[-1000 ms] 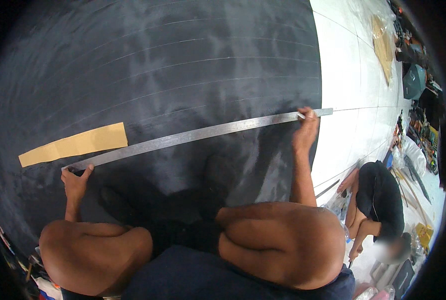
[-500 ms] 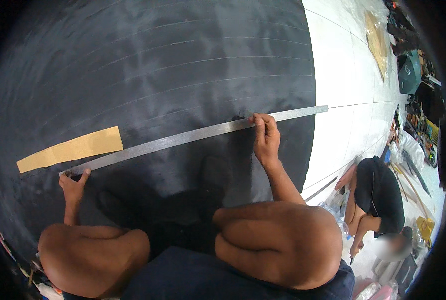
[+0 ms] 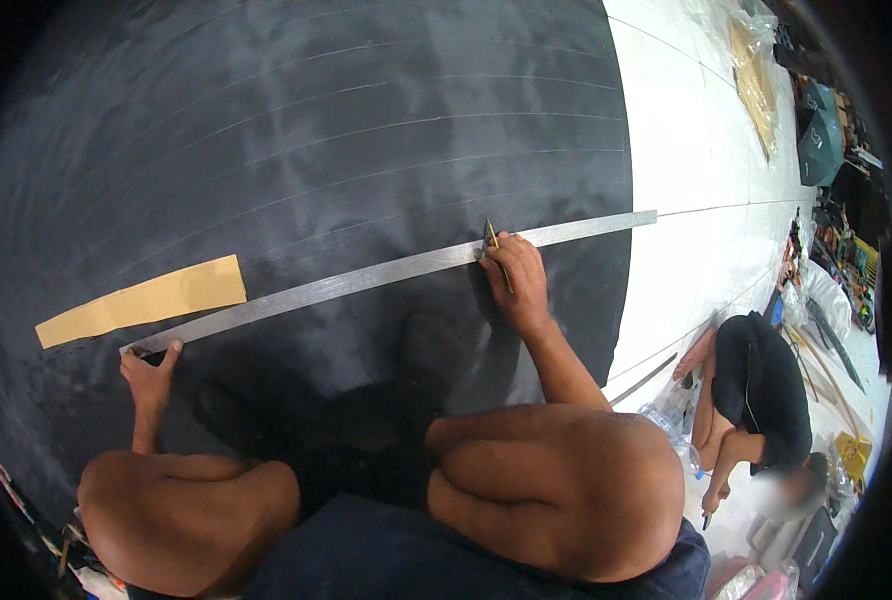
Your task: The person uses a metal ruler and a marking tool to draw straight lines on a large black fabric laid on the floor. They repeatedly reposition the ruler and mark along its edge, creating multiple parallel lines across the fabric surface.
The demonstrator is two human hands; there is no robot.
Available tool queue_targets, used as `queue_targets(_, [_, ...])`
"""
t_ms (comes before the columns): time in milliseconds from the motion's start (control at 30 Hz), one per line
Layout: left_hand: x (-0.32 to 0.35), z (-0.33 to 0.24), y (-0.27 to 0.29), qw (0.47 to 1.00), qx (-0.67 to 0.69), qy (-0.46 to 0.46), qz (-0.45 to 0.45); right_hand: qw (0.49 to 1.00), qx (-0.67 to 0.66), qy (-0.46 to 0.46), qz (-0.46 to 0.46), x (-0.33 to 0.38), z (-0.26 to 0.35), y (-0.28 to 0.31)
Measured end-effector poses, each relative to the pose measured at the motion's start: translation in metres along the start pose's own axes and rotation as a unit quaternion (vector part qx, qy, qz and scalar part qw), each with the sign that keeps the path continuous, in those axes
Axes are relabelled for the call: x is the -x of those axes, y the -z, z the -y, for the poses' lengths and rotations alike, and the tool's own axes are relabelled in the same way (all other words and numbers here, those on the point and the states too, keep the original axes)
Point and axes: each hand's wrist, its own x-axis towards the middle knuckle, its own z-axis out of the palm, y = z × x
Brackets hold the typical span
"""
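Observation:
A long metal ruler (image 3: pixel 346 285) lies slantwise across a black sheet (image 3: pixel 366 180) marked with several thin pale lines. At the ruler's left end, my left hand (image 3: pixel 149 378) grips it, thumb and fingers set apart along its near edge. My right hand (image 3: pixel 519 280) rests over the ruler right of its middle, closed on a thin yellowish pencil-like stick (image 3: pixel 494 236). Its upper end shows past the ruler's far edge beside a small dark piece I cannot make out. A tan strip of cardboard (image 3: pixel 146 302) lies just beyond the ruler's left part.
White tiled floor (image 3: pixel 706 150) borders the sheet on the right. There a person in dark clothes (image 3: pixel 756 390) crouches, holding a small thing in one hand. Plastic wrapping, bottles and a green umbrella-like thing (image 3: pixel 819 145) lie about. My knees frame the near side.
My right hand has shifted slightly left along the ruler and turned, and the yellowish stick now shows in it. My left hand and the ruler stay nearly the same.

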Motion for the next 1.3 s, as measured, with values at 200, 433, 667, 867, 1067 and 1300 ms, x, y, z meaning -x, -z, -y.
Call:
queue_targets(200, [-0.001,-0.001,0.001,1.000,0.003,0.000,-0.010,0.985,-0.076,-0.157,-0.006,-0.017,0.018,0.018])
queue_targets(433, [0.004,-0.011,0.005,1.000,0.014,0.011,-0.009,0.938,-0.177,-0.297,0.040,-0.032,0.026,0.018])
queue_targets(667, [0.008,-0.024,0.012,0.999,0.029,0.020,0.018,0.946,-0.151,-0.286,0.036,-0.038,0.035,0.012])
queue_targets(867, [0.005,-0.010,0.007,1.000,0.001,0.016,-0.005,0.963,-0.113,-0.240,0.053,-0.041,0.034,0.012])
queue_targets(1067, [0.015,-0.061,0.021,0.999,-0.032,0.033,0.023,0.965,-0.065,-0.245,0.063,-0.036,0.031,0.029])
queue_targets(1300, [0.019,-0.035,0.021,0.997,-0.051,0.050,0.015,0.936,0.001,-0.351,0.004,-0.029,-0.033,0.064])
